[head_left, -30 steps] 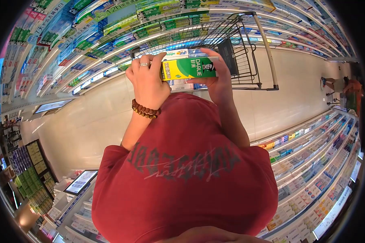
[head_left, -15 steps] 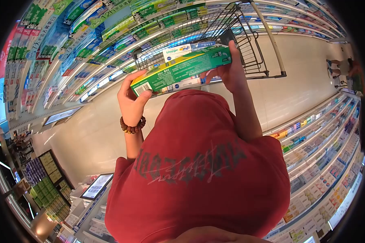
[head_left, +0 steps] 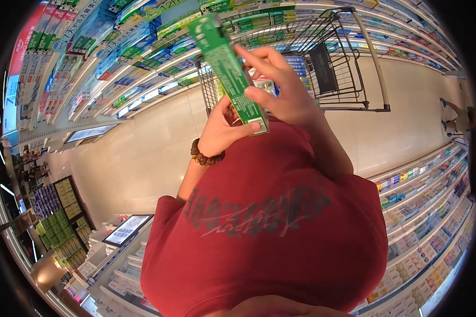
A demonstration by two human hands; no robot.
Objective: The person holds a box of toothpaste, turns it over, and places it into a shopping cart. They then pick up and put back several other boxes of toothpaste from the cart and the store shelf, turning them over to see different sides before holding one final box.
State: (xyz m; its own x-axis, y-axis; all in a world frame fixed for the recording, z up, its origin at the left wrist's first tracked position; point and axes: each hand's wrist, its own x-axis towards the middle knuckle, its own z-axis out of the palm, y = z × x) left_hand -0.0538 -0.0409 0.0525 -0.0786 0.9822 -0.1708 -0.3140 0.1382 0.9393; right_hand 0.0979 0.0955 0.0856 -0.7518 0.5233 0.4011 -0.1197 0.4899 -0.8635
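A long green toothpaste box [head_left: 225,66] is held up steeply tilted in front of me, its printed side facing the camera. My left hand [head_left: 226,127], with a brown bead bracelet [head_left: 202,155] at the wrist, closes around the lower end, thumb across the barcode corner. Along the box's right edge is my right hand [head_left: 285,90], its thumb and index fingertip at that edge; its other fingers are bent. Behind the box stands a dark wire shopping cart [head_left: 354,74] with packages [head_left: 296,66] in it, partly hidden by my hands.
Shelves of boxed toothpaste [head_left: 137,37] run along the far side and left. More stocked shelving [head_left: 423,238] lies to the right. Pale floor [head_left: 143,142] stretches between them. A person [head_left: 452,116] is at the far right edge.
The toothpaste box has turned from nearly level to steeply upright. My right hand has moved from its far end to its side edge. The cart appears farther right.
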